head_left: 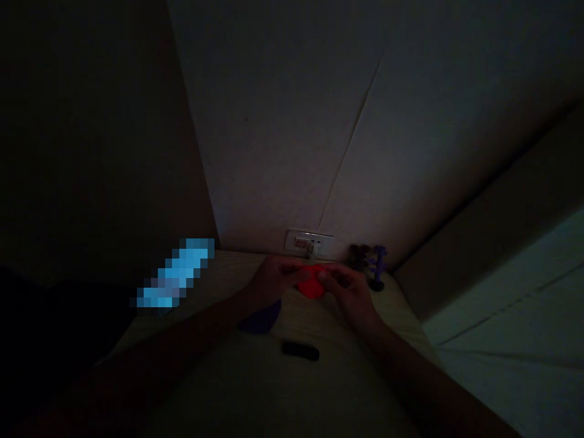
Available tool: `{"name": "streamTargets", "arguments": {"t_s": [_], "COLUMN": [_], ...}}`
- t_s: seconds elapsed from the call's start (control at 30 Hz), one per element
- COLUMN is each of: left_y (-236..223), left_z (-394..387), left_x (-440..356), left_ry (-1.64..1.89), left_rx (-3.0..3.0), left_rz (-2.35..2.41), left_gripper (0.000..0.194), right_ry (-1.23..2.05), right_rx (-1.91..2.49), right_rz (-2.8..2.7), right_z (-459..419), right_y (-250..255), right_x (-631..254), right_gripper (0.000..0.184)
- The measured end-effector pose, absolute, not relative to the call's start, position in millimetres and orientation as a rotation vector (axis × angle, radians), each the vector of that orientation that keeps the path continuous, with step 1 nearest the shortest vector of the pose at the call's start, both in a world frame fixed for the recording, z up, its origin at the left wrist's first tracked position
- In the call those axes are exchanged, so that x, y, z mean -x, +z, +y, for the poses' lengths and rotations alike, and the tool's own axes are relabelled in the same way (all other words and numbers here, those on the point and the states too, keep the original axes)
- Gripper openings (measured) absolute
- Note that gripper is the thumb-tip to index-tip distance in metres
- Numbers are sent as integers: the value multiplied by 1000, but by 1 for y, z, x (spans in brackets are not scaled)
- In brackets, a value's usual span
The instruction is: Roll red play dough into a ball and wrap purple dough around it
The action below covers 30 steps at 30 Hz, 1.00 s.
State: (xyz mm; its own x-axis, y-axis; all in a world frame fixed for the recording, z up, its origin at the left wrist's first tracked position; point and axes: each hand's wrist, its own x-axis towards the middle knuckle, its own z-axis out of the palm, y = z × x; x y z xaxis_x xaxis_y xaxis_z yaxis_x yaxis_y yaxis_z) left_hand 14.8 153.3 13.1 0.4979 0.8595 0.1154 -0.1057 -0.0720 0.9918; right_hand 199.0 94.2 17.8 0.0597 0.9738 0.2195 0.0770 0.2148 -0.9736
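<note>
Both my hands meet over the wooden tabletop, holding a bright red, roundish flat piece [312, 286] that stands out in the dim light; its exact kind cannot be made out. The fingers of my left hand [272, 281] are closed on its left edge. My right hand [354, 295] pinches the right side, the thumb lying on its face. A dark purple piece [262, 319] lies below my left hand, partly covered by the wrist. Closer to me rests a short black bar-shaped object [300, 351].
A wall socket [294, 241] with a plug in it sits behind my hands. At the back right stand a purple stemmed item [378, 264] on a black base and a dark brown item [359, 255]. A blurred bright blue rectangle [177, 271] glows at the left. White fabric [524, 322] lies right.
</note>
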Motion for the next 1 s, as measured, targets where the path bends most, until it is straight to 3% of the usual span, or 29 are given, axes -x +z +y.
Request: {"name": "streamTargets", "arguments": {"t_s": [0.13, 0.37, 0.63, 0.83, 1.0], "left_y": [18, 23, 26, 38, 47], "left_z": [149, 142, 138, 131, 116], "left_x": [-18, -31, -38, -31, -28], "left_ry": [874, 855, 657, 596, 692], "left_rx": [-1391, -1231, -1070, -1039, -1067], "left_rz": [705, 751, 704, 606, 667], "left_gripper": [28, 40, 52, 39, 40], "right_ry": [996, 1104, 1269, 1351, 1311], "right_rx": [1096, 1062, 1047, 967, 1000], "right_rz": [-1338, -1278, -1111, -1042, -996], "right_z": [85, 75, 70, 59, 49], "right_y": [20, 17, 18, 23, 26], "right_x": [-203, -206, -214, -215, -214], "right_gripper": [31, 65, 45, 51, 44]}}
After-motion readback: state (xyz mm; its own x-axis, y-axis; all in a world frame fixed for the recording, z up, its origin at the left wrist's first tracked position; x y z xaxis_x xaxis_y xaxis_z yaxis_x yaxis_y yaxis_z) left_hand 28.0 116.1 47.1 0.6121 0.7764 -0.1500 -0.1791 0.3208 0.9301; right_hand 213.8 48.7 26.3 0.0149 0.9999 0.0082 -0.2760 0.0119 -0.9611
